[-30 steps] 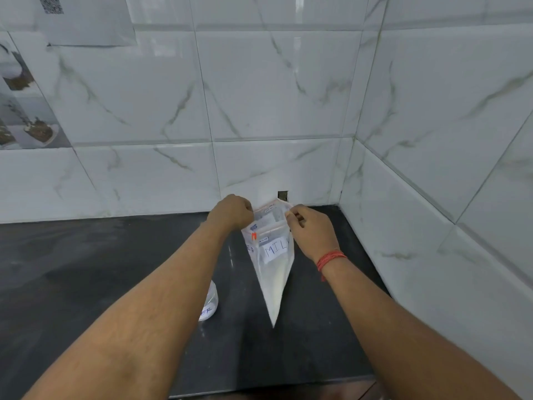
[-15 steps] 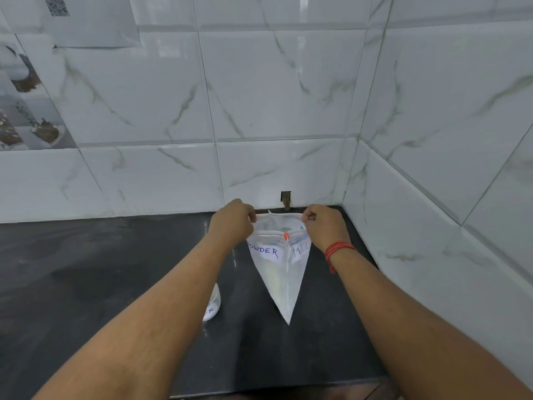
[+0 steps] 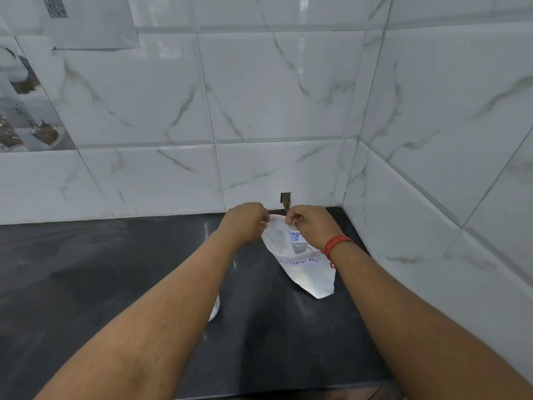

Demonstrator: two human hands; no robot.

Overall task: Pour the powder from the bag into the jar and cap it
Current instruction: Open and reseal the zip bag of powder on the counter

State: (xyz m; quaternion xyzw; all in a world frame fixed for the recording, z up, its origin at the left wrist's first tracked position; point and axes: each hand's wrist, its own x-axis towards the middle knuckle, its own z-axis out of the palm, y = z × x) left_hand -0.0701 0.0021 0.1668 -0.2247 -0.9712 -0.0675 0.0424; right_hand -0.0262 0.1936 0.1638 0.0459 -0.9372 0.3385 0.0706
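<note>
A clear plastic bag (image 3: 305, 264) with white powder and a label reading "POWDER" hangs above the black counter (image 3: 86, 269). My left hand (image 3: 245, 223) pinches the bag's top edge on the left. My right hand (image 3: 311, 226), with a red thread at the wrist, pinches the same edge on the right. The bag's lower corner swings out to the right. The jar (image 3: 215, 310) stands on the counter under my left forearm, and only a sliver of its clear side shows. No cap is visible.
White marble-look tiled walls close the counter at the back and on the right, forming a corner. A small hole (image 3: 285, 199) sits in the back wall just above the counter. Printed sheets (image 3: 92, 21) hang on the wall at upper left.
Both hands have come closer together at the bag's top edge. The bag has turned and its bottom corner has swung to the right. The view has tilted slightly.
</note>
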